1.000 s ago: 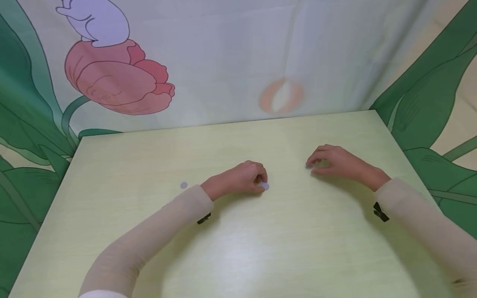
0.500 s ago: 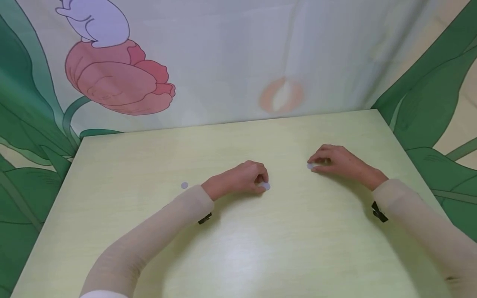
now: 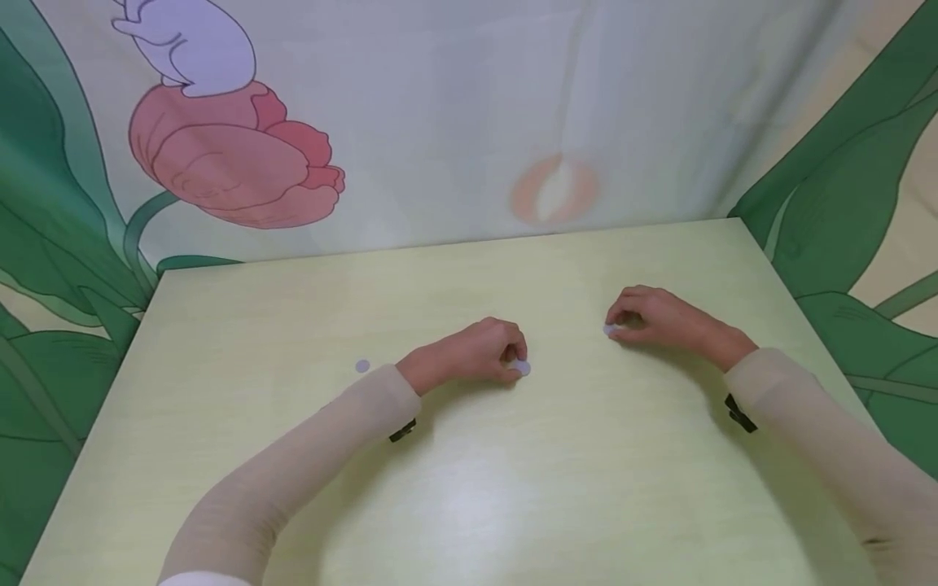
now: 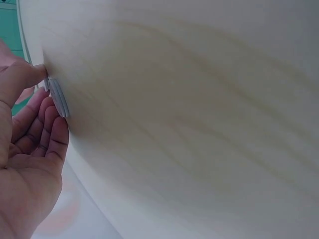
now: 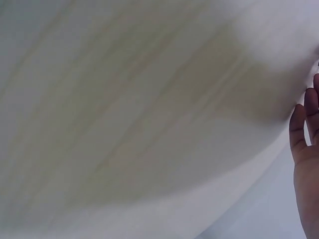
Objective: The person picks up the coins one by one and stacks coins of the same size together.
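Pale discs [image 3: 523, 368] sit between the thumb and bent fingers of the left hand [image 3: 475, 350], seen from the head camera, close to the light wooden table [image 3: 469, 505] and near its middle. Farther right, well apart, the right hand [image 3: 655, 317] pinches another disc [image 3: 610, 330] at its fingertips. A loose disc [image 3: 362, 366] lies flat near the left sleeve [image 3: 293, 456]. Behind hangs a cloth [image 3: 440, 122] printed with a pink flower [image 3: 227, 163].

From the left wrist, the discs show layered edges, like a small stack, with the thumb at one end and fingertips touching the other.

From the right wrist, only some fingers and palm show at the edge; that view alone cannot tell the grip.
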Demonstrator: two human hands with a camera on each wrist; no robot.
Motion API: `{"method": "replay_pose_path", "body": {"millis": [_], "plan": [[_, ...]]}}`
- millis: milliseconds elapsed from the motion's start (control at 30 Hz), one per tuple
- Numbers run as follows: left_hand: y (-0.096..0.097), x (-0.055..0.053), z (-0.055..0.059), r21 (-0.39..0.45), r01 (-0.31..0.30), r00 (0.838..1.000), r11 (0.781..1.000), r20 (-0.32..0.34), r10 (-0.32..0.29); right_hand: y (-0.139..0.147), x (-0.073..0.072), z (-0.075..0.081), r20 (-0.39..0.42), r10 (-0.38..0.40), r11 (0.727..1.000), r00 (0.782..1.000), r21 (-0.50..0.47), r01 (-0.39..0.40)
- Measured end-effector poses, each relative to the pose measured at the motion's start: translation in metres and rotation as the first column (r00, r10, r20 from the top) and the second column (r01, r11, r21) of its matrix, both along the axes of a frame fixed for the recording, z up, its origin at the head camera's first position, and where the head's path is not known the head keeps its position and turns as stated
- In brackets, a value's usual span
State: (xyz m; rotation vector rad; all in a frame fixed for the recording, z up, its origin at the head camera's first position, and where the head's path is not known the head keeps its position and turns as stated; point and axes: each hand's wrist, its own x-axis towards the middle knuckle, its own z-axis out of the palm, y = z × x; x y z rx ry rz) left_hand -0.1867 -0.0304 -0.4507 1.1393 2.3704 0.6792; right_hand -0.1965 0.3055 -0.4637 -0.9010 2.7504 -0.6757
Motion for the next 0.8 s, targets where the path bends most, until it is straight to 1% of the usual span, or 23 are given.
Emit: {"method": "replay_pose_path", "body": {"millis": [100,200,433,600,800], "plan": [[-0.0004,-0.0001,-0.0014,0.001,0.003,1.000,1.000,0.006,-0.003,-0.0016,0.0014,0.0006,-0.019,0.010,1.000,1.000,-0.007,-0.010],[-0.0007,-0.0007,-0.0033,0.000,0.006,1.000,1.000,-0.001,-0.006,-0.0018,0.0029,0.0008,-0.040,0.009,1.000,0.999,-0.017,-0.010],[-0.0005,-0.0004,-0.0016,0.000,0.005,1.000,1.000,-0.020,-0.005,0.0007,0.0029,0.0019,-0.068,-0.031,0.999,0.997,-0.028,0.029],[-0.0004,-0.0008,-0.0020,-0.003,0.007,1.000,1.000,-0.019,-0.007,0.0033,0.0017,0.0017,-0.109,-0.033,0.999,0.993,-0.020,0.031],[-0.0010,-0.0011,-0.0032,0.000,0.006,1.000,1.000,-0.021,-0.006,0.0032,0.0035,0.0053,-0.110,-0.074,0.996,0.991,-0.053,0.069]]}}
